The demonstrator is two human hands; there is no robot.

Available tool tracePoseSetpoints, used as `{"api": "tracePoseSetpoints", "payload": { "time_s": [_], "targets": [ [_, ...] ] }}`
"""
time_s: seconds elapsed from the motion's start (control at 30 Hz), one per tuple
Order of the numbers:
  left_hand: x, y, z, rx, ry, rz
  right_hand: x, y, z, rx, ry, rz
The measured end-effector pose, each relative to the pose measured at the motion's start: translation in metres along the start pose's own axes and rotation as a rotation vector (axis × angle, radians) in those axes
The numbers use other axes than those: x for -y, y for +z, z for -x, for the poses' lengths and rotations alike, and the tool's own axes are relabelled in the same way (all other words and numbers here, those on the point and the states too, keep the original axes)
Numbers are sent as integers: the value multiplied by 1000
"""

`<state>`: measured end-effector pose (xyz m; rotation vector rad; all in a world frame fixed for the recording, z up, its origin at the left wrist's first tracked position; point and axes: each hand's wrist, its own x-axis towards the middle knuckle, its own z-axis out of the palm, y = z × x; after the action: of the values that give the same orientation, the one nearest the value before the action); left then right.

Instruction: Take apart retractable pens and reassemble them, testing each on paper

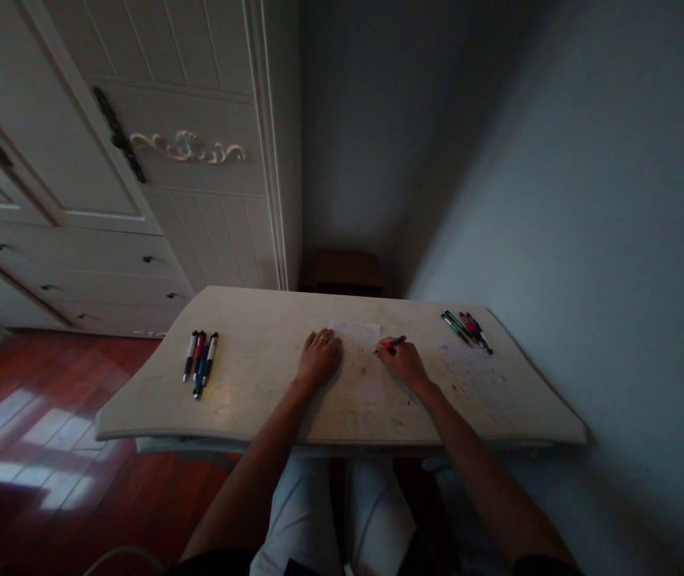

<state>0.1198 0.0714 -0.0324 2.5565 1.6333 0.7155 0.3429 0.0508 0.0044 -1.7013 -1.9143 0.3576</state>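
Note:
In the head view a sheet of paper (358, 336) with faint writing lies on the white table (258, 320). My left hand (320, 356) rests flat at the sheet's left edge, fingers stretched forward, a ring on one finger. A pink and black pen (398, 342) is gripped in my right hand (402, 364), its tip by the sheet's right side. Whether the tip touches the paper I cannot tell. Farther right lies a second written sheet (479, 380).
Several pens (200, 360) lie in a group at the table's left. More pens (466, 328) sit at the back right, above the second sheet. A white wardrobe (210, 216) stands behind to the left, a pale wall (606, 240) to the right, and a brown box-like piece (347, 270) behind the table.

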Motion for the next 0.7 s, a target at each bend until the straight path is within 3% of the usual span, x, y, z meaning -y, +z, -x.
{"api": "tracePoseSetpoints", "payload": {
  "time_s": [0.1, 0.53, 0.63, 0.7],
  "targets": [
    [0, 0, 0, 10, -3, 4, -1, 0, 0, -5, 52, 68],
    [-2, -6, 0, 33, -5, -16, 2, -4, -7, 26, 20, 36],
    [-2, -6, 0, 25, -2, 1, 0, -10, -6, -38, 79, 55],
    [-1, -6, 1, 24, -3, 9, -4, -16, -2, -104, 106, -97]
  ]
}}
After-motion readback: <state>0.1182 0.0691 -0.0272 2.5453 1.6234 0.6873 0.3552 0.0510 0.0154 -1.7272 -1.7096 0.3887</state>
